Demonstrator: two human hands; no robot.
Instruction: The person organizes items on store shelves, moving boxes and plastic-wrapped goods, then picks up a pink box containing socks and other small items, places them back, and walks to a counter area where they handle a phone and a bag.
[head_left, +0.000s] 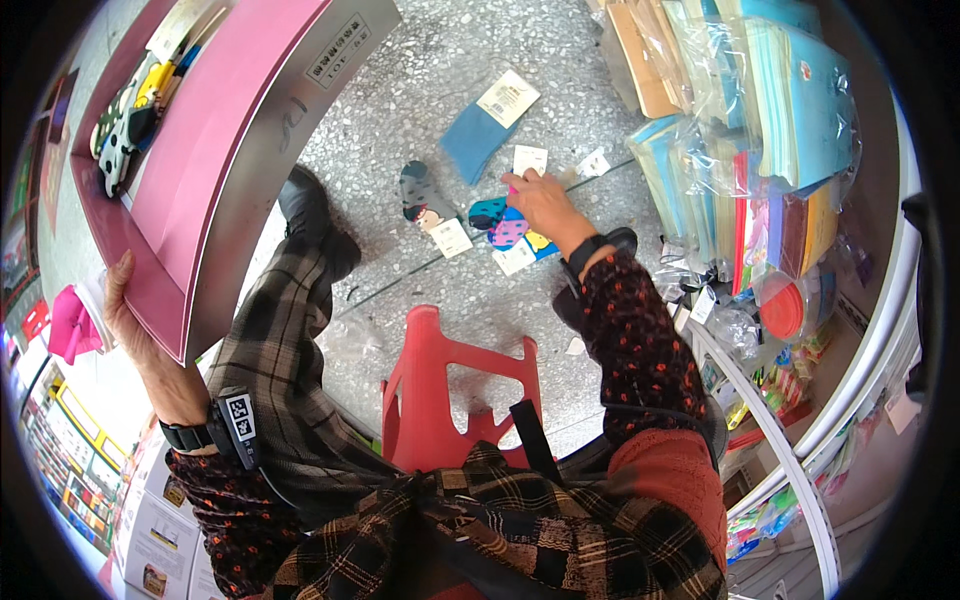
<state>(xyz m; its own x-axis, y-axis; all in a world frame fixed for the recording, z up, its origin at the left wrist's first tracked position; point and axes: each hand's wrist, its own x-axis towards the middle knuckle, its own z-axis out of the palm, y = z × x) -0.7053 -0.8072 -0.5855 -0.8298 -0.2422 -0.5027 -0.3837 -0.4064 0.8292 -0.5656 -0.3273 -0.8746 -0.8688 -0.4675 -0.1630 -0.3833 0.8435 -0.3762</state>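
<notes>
One view, from the head, shows me plaid trousers and a speckled floor below. At the left, the left hand is closed firmly around the near end of a long pink box. The box is tilted, its outer side grey, with patterned socks lying at its far end. The right hand reaches down between the feet, fingers bunched narrowly over a sock bundle in teal, pink, blue and yellow, lying on the floor. I cannot tell whether the fingertips pinch the bundle or merely touch it. Just left of it lie grey socks with a white label; farther off, blue socks bear a cream label.

I judge the box the likeliest trouble: gripped at one end, it could tip further and spill its socks. A weak pinch could drop the bundle or tear a tag, and the dark right shoe, close by, could tread on it.

The floor is grey terrazzo crossed by a dark seam. A red plastic stool stands in the foreground. On the right, plastic-wrapped pale blue packets rise in piles above a curved white rail.
</notes>
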